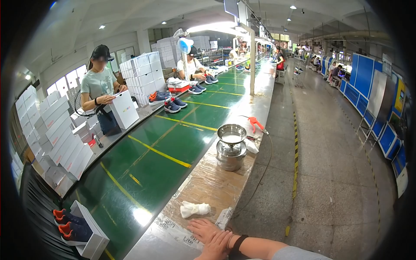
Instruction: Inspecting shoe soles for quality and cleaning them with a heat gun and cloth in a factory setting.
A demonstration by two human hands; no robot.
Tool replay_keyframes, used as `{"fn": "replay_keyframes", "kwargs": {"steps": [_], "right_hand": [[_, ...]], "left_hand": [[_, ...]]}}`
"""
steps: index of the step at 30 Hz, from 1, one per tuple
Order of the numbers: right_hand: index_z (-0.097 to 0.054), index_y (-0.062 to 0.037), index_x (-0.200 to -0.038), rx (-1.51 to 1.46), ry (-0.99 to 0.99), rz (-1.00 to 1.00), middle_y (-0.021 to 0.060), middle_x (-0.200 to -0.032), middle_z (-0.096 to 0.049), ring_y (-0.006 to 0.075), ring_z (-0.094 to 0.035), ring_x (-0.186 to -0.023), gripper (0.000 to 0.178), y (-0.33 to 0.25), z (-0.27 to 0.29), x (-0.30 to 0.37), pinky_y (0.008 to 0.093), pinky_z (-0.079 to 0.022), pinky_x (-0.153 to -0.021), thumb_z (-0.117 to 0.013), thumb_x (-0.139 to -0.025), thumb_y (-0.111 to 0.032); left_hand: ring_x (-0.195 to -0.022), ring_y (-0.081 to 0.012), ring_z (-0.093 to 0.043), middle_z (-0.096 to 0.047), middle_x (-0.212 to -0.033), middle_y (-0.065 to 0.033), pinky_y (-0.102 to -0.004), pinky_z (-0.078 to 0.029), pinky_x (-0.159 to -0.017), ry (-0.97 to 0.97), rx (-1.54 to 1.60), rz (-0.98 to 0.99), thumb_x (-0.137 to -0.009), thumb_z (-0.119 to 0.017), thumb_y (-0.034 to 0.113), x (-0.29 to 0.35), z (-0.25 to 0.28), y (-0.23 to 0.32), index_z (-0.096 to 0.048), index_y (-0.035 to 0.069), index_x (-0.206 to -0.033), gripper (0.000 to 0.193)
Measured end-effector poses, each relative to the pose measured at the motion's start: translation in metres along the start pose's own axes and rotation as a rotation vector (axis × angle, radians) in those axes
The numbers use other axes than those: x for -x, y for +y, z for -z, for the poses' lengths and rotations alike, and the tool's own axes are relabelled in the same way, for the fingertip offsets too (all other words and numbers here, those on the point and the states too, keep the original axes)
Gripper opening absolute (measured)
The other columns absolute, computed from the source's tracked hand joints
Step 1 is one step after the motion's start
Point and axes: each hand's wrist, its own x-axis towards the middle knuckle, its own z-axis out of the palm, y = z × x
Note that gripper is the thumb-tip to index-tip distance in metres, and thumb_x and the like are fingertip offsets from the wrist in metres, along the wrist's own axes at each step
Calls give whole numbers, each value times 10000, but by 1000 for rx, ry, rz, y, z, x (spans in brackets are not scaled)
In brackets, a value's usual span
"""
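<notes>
My right hand [203, 229] lies flat on the taped bench top, its fingers stretched out and nothing in it. Across its wrist is my left hand [216, 247], with the fingers wrapped over it just ahead of a black wristband [238, 245]. Right beyond my right fingertips lies a crumpled white cloth [194, 209]. Farther up the bench stands a metal pot with a shallow dish on top [232, 138]. A red air blow gun [255, 124] with a hose is behind it.
A green conveyor [160, 160] with yellow lines runs along the bench's left. An open white box [93, 234] holding dark blue and orange shoes sits at its near end. Across it, a person [100, 82] holds a white box [125, 110] beside stacked boxes [65, 147]. Shoes [173, 105] line the far edge.
</notes>
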Motion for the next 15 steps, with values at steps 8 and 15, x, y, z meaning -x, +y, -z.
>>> {"fn": "replay_keyframes", "kwargs": {"steps": [8, 15], "right_hand": [[-501, -61, -1267, -55, -83, -43, 118, -1365, -450, 268, -371, -1285, 394, -2, 1, 0, 396, -270, -1088, -519, -902, -209], [-498, -59, -1268, -50, -81, -40, 117, -1362, -450, 271, -369, -1284, 395, -1, 3, 1, 396, -268, -1087, -514, -905, -213]], "left_hand": [[-1215, -312, -452, -505, -1277, -180, -448, -267, -1067, -12, -10, -15, -695, -603, 151, 1, 2, 1, -456, -5, -1281, 624], [-1221, -304, -448, -498, -1286, -179, -441, -256, -1075, -35, -7, 1, -700, -617, 161, 1, 2, 1, -448, -7, -1290, 636]]}}
